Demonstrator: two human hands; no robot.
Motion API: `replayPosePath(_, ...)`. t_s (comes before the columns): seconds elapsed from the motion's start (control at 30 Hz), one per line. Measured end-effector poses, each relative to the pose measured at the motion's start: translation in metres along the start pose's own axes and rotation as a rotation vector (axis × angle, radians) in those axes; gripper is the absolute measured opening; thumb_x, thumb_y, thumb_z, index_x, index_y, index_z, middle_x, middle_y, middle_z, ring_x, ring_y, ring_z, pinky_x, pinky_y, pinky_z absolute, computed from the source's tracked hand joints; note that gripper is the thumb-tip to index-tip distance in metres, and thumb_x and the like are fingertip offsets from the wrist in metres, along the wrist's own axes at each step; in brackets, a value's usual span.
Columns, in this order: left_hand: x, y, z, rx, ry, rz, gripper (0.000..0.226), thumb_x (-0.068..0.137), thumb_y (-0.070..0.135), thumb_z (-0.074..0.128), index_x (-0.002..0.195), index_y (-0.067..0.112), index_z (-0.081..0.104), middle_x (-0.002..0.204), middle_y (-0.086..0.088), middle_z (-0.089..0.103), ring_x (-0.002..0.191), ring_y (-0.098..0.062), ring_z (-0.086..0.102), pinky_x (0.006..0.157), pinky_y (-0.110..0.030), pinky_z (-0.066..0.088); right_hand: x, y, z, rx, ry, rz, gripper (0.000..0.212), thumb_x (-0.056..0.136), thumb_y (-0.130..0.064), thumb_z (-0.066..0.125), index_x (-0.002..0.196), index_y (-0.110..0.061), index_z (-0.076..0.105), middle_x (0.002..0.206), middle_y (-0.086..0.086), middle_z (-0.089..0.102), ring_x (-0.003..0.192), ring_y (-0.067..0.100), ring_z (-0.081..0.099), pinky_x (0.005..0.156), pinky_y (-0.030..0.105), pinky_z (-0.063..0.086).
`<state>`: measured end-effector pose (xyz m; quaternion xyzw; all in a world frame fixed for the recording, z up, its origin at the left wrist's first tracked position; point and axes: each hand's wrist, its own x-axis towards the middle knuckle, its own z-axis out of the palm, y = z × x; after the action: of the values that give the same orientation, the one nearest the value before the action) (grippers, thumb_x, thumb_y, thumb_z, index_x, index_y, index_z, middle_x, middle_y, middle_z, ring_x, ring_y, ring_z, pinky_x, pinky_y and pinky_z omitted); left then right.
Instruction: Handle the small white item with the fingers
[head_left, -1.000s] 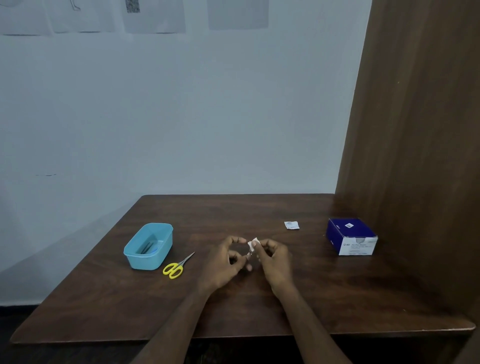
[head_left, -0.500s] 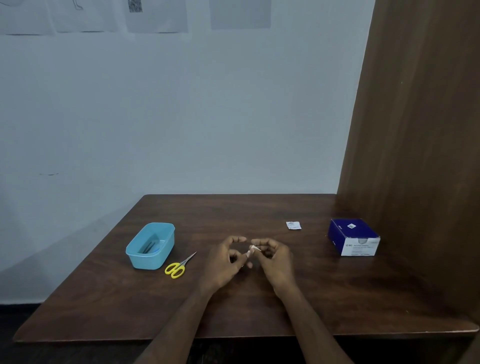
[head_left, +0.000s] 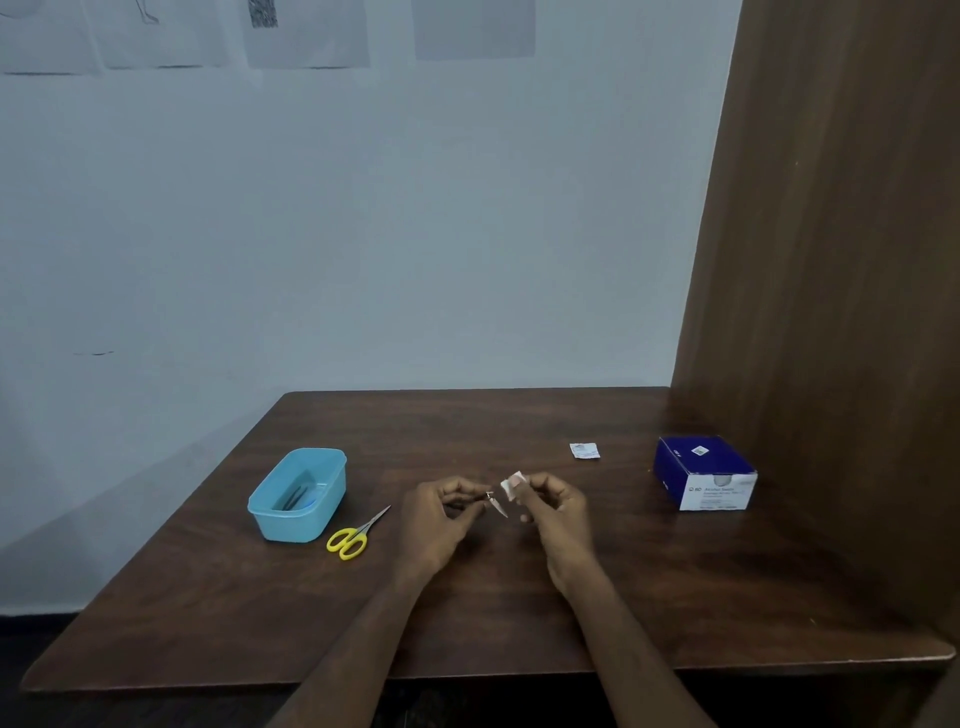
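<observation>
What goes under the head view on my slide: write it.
Left hand holds a small metal tool; right hand pinches a small white pad.

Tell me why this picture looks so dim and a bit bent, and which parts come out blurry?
Head view: soft, bluish, dim light with no harsh glare, only a faint sheen on the table; the wide-angle lens bows the table edges and the wooden panel; the small white pad pinched in the right hand and the thin metal tool in the left hand are too small and soft to make out.

Light blue tub (head_left: 298, 496); yellow-handled scissors (head_left: 353, 535); dark blue box (head_left: 701, 470) with white front; white sachet (head_left: 584, 450); dark brown wood-grain table (head_left: 675, 597).
</observation>
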<state>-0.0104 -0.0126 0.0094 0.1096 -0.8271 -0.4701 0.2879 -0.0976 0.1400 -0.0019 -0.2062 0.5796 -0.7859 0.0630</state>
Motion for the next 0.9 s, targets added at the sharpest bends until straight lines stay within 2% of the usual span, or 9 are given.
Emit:
replayPosePath(0.13, -0.0003, -0.0037, -0.0017, -0.041, 0.04, 0.036, 0.019, 0.085, 0.008, 0.088, 0.096, 0.024, 0.086, 0.096, 0.019, 0.082, 0.094, 0.0, 0.078, 0.085, -0.026, 0.063, -0.0059, -0.0044, 0.0026, -0.111, -0.162, -0.053, 0.017, 0.09, -0.009, 0.083, 0.075, -0.007, 0.075, 0.088, 0.008, 0.081, 0.083, 0.007, 0.073, 0.074, 0.018, 0.052)
replayPosePath(0.2, -0.0005, -0.0055, -0.0013, -0.09, 0.041, 0.049, 0.017, 0.085, 0.004, 0.087, 0.093, 0.019, 0.084, 0.101, 0.017, 0.083, 0.101, -0.002, 0.078, 0.091, -0.03, 0.063, -0.0054, -0.0017, 0.0026, -0.202, -0.207, -0.057, 0.021, 0.087, -0.015, 0.087, 0.072, -0.014, 0.073, 0.086, 0.012, 0.079, 0.084, 0.012, 0.072, 0.079, 0.025, 0.054)
replayPosePath(0.27, -0.0007, -0.0059, -0.0015, -0.121, 0.033, 0.053, 0.017, 0.086, 0.001, 0.086, 0.092, 0.017, 0.083, 0.105, 0.014, 0.083, 0.106, -0.004, 0.078, 0.095, -0.032, 0.063, -0.0045, 0.0013, 0.0021, -0.244, -0.2, -0.037, 0.023, 0.084, -0.021, 0.09, 0.075, -0.016, 0.069, 0.083, 0.013, 0.078, 0.078, 0.012, 0.069, 0.077, 0.032, 0.052)
replayPosePath(0.4, -0.0013, -0.0058, -0.0015, -0.164, 0.05, 0.068, 0.022, 0.084, -0.001, 0.086, 0.091, 0.02, 0.083, 0.105, 0.011, 0.083, 0.106, -0.007, 0.078, 0.095, -0.032, 0.063, -0.0039, 0.0007, 0.0019, -0.227, -0.154, 0.021, 0.025, 0.084, -0.028, 0.091, 0.09, -0.014, 0.072, 0.081, 0.003, 0.078, 0.074, 0.009, 0.066, 0.07, 0.033, 0.05)
replayPosePath(0.5, -0.0002, -0.0076, -0.001, -0.19, 0.068, 0.06, 0.018, 0.086, 0.002, 0.087, 0.091, 0.019, 0.083, 0.105, 0.01, 0.084, 0.106, -0.009, 0.079, 0.095, -0.034, 0.062, -0.0033, 0.0004, 0.0049, -0.277, -0.184, 0.03, 0.022, 0.089, -0.035, 0.086, 0.092, -0.015, 0.076, 0.082, 0.006, 0.08, 0.07, 0.011, 0.068, 0.071, 0.035, 0.051)
replayPosePath(0.6, 0.0015, -0.0087, -0.0011, -0.183, 0.094, 0.055, 0.015, 0.086, 0.0, 0.085, 0.087, 0.015, 0.082, 0.104, 0.011, 0.084, 0.104, -0.008, 0.079, 0.095, -0.032, 0.063, -0.0043, 0.0003, 0.0055, -0.272, -0.227, 0.033, 0.016, 0.095, -0.026, 0.08, 0.093, -0.011, 0.077, 0.083, 0.008, 0.081, 0.07, 0.014, 0.068, 0.074, 0.035, 0.054)
replayPosePath(0.7, 0.0017, -0.0076, -0.0009, -0.182, 0.119, 0.065, 0.017, 0.086, -0.003, 0.084, 0.084, 0.013, 0.079, 0.105, 0.011, 0.084, 0.105, -0.007, 0.079, 0.095, -0.029, 0.063, -0.0049, -0.0006, 0.003, -0.205, -0.253, 0.034, 0.009, 0.095, -0.012, 0.078, 0.098, -0.004, 0.076, 0.087, 0.01, 0.082, 0.077, 0.014, 0.069, 0.074, 0.028, 0.054)
replayPosePath(0.77, 0.0018, -0.0078, -0.0018, -0.183, 0.108, 0.069, 0.016, 0.086, -0.002, 0.084, 0.085, 0.013, 0.079, 0.105, 0.011, 0.083, 0.105, -0.007, 0.079, 0.094, -0.028, 0.062, -0.0053, -0.0013, 0.0039, -0.193, -0.249, 0.036, 0.008, 0.094, -0.015, 0.08, 0.092, -0.008, 0.076, 0.085, 0.01, 0.082, 0.076, 0.014, 0.067, 0.07, 0.025, 0.051)
replayPosePath(0.9, -0.0004, -0.0072, -0.002, -0.166, 0.055, 0.104, 0.015, 0.086, 0.002, 0.086, 0.093, 0.015, 0.083, 0.106, 0.012, 0.083, 0.107, -0.006, 0.078, 0.095, -0.028, 0.062, -0.0054, -0.0017, 0.0061, -0.199, -0.187, 0.03, 0.03, 0.093, -0.029, 0.082, 0.069, -0.019, 0.066, 0.073, 0.012, 0.077, 0.057, 0.009, 0.053, 0.059, 0.023, 0.043)
